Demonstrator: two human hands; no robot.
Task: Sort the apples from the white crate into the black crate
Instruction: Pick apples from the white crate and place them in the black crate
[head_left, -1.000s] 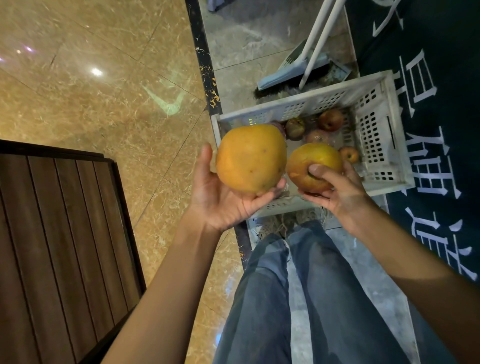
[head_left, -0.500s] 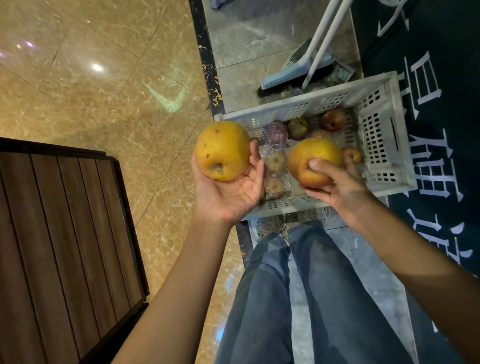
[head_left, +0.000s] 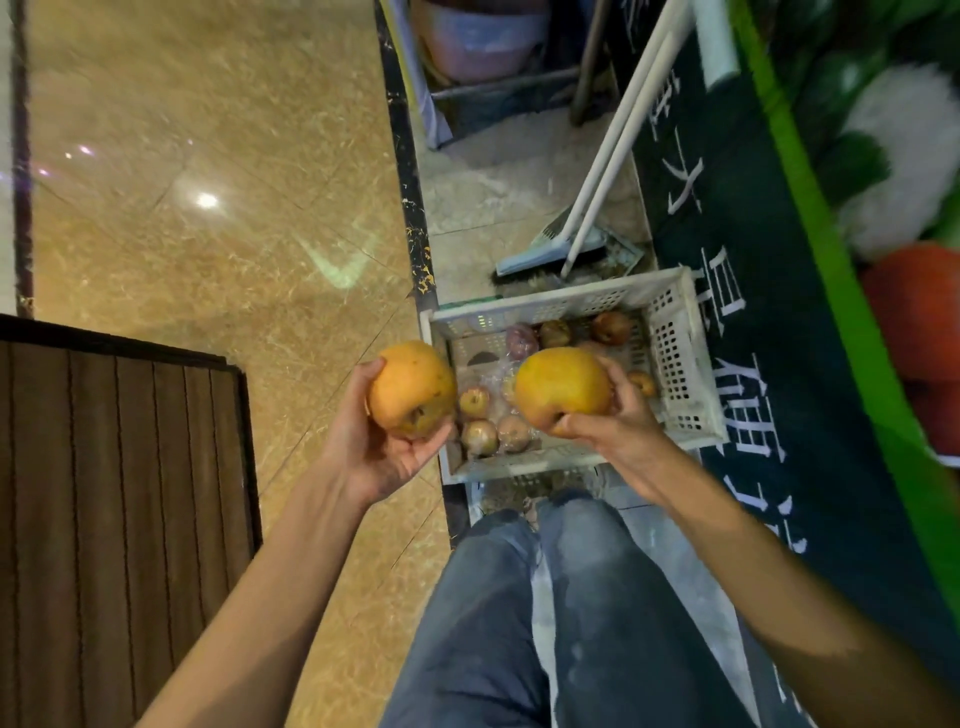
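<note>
My left hand (head_left: 379, 447) cups a large yellow-orange apple (head_left: 410, 387) from below, held just left of the white crate (head_left: 680, 364). My right hand (head_left: 618, 426) grips a second large yellow-orange apple (head_left: 563, 387) above the crate's middle. Inside the white crate lie several small reddish apples (head_left: 480, 436), some of them wrapped in clear plastic. No black crate shows in this view.
A dark wooden slatted surface (head_left: 114, 519) fills the lower left. Polished tan floor (head_left: 208, 208) lies beyond it. A broom and dustpan (head_left: 561, 249) stand behind the crate, and a dark banner with white characters (head_left: 769, 415) runs along the right. My jeans-clad legs (head_left: 545, 623) are below.
The camera has tilted up, showing more of the floor and banner. My left hand has turned its apple stem end down and toward me. My right hand has lifted its apple slightly.
</note>
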